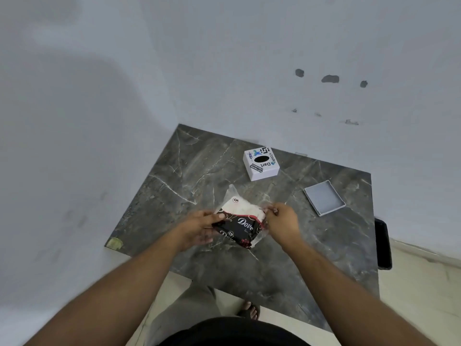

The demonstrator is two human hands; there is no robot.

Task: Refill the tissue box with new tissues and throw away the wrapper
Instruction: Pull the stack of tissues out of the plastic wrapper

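A pack of tissues (238, 224) in a black and clear wrapper is held just above the dark marble table (189, 171). My left hand (199, 228) grips its left end. My right hand (283, 221) pinches the clear wrapper edge at the right end. White tissues (243, 207) show through the open far part of the wrapper. The white tissue box (260, 164), with stickers and a dark oval hole on top, stands further back on the table. Its grey lid or base tray (324, 201) lies apart to the right.
The table stands in a corner against pale walls on the left and behind. A black object (383, 243) sits at the table's right edge. My foot in a sandal (249, 309) and light floor show below the near edge.
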